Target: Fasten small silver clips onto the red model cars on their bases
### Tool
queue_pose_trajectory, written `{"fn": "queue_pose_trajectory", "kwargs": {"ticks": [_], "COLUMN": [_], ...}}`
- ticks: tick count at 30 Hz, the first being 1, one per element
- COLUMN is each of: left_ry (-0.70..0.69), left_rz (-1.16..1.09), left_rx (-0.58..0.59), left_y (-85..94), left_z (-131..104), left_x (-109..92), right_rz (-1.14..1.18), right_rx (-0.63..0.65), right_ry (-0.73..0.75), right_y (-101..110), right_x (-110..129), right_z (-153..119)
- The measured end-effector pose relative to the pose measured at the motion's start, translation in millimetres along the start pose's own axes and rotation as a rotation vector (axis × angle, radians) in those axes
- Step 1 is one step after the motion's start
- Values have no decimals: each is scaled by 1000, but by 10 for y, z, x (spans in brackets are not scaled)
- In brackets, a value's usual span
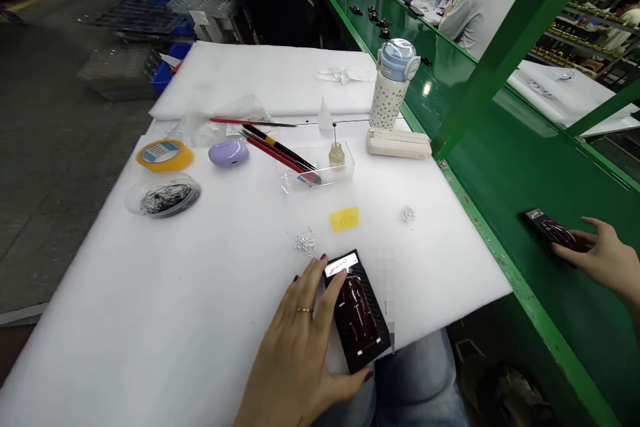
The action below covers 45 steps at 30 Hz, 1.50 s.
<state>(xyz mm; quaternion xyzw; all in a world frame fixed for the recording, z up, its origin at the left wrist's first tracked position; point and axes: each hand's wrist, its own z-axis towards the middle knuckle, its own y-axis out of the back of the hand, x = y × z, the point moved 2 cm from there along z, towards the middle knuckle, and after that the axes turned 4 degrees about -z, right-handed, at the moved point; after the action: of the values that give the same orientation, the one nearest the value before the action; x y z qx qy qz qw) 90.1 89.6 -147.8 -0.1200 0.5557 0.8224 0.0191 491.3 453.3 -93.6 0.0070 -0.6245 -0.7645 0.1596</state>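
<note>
My left hand (300, 340), with a gold ring and dark nails, is closed around the edges of a dark red model car (359, 312) on a black base with a white label. The base's lower end reaches the table's front edge. Off to the right, above the green conveyor belt, my right hand (603, 257) grips a second dark red model car (556, 232) on a black base. Its thumb and fingers are at the near end of that base. A heap of small silvery parts (305, 241) and a yellow strip (345, 219) lie just beyond my left hand.
On the white foam-covered table (200, 307) are a clear tray (327, 177) with brushes and a small bottle (337, 155), a tumbler (390, 90), a cream case (399, 144), a purple object (229, 153) and a round tub (164, 196). A green post (505, 53) rises by the belt.
</note>
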Motion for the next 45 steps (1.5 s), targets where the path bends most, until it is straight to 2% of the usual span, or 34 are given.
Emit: {"fn": "queue_pose_trajectory", "kwargs": {"ticks": [3, 6, 8, 10, 12, 14, 18, 22, 28, 34, 39, 45], "left_ry": [-10, -8, 1, 11, 18, 20, 14, -12, 41, 99, 129, 192], "left_rz": [-6, 16, 27, 23, 13, 5, 2, -6, -157, -286, -329, -386], "left_rx": [-5, -3, -2, 8, 21, 24, 9, -11, -131, -164, -184, -238], "left_y": [29, 57, 62, 54, 39, 28, 40, 66, 73, 116, 135, 136], "left_z": [6, 10, 13, 13, 12, 11, 13, 1, -67, -83, -123, -174], "left_x": [-11, -24, -30, -30, -27, -23, -14, 10, 88, 90, 83, 82], "right_rz": [65, 168, 213, 237, 248, 253, 214, 116, 27, 48, 77, 156], "right_rx": [114, 260, 317, 293, 211, 163, 192, 73, -64, -126, -142, -81], "right_ry": [113, 342, 460, 529, 566, 604, 658, 590, 535, 569, 614, 660], "right_y": [-111, -370, -537, -634, -646, -610, -567, -647, -758, -755, -784, -779], "right_x": [620, 1390, 1818, 2111, 2274, 2355, 2470, 2621, 2720, 2709, 2694, 2577], "right_z": [144, 384, 543, 611, 518, 267, -362, -651, -717, -734, -709, -682]}}
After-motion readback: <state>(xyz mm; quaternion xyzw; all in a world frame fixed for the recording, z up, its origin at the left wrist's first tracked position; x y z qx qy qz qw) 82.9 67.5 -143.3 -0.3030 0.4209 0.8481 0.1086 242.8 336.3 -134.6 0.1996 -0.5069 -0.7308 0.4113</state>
